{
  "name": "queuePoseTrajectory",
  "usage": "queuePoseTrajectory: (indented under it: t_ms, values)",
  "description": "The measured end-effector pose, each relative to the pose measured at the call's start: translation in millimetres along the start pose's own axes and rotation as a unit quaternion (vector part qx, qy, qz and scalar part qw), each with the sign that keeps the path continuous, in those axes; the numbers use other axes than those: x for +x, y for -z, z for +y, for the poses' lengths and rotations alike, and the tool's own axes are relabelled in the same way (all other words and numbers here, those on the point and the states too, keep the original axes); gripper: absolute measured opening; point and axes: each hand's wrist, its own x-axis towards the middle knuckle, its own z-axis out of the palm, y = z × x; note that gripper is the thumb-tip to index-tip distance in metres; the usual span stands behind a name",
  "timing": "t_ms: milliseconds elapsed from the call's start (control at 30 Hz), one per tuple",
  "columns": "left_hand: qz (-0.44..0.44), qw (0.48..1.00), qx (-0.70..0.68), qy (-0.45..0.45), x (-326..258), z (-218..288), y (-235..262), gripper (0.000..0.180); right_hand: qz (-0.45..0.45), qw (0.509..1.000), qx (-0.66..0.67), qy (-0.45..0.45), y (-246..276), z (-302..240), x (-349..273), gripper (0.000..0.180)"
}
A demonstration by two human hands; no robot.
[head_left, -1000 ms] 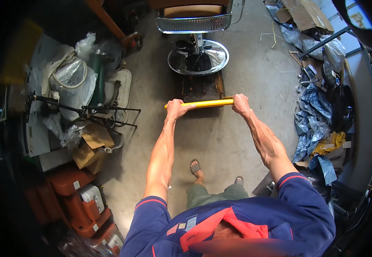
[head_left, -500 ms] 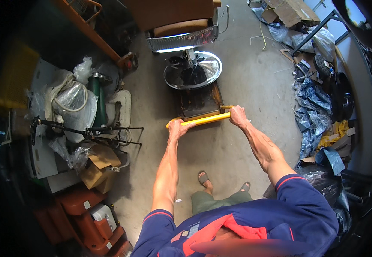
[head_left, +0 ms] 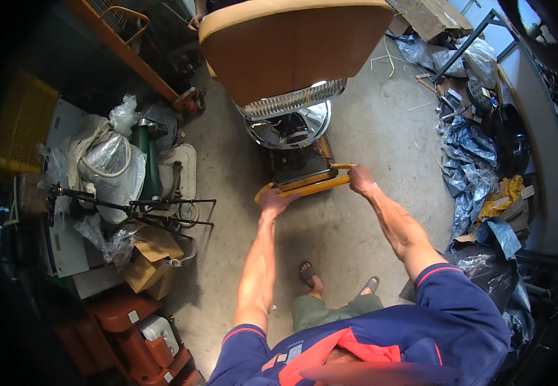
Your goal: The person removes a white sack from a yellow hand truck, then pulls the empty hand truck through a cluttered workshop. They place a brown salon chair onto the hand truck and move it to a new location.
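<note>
Handle (head_left: pixel 317 187) is clamped by fingers of left hand (head_left: pixel 275 202) and right hand (head_left: pixel 360 180), trolley (head_left: pixel 295 168) seemingly steered, even force needed next.

Readable text: none | white label (head_left: pixel 134 316) on reddish-brown unit (head_left: pixel 113 313): illegible | patches (head_left: pixel 295 352) on navy shirt (head_left: pixel 446 321): illegible
</note>
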Motion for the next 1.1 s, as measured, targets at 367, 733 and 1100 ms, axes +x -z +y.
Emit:
queuePoseTrajectory:
  t_ms: [367, 733, 1100]
  values:
    - [-0.039, 0.997, -0.032, 0.054, -106, -22, -87, 0.068, -0.046, 0.999, -0.012, 0.015, -40, 17, -123, 0.010]
    - [0.044, 0.996, -0.068, 0.025, -145, -26, -128, 0.064, 0.014, 1.000, 0.025, -0.005, -63, 30, -153, 0.014]
    - [0.126, 0.990, 0.022, -0.059, -213, -36, -198, 0.063, 0.085, 0.995, 0.042, 0.041, -85, 49, -222, 0.014]
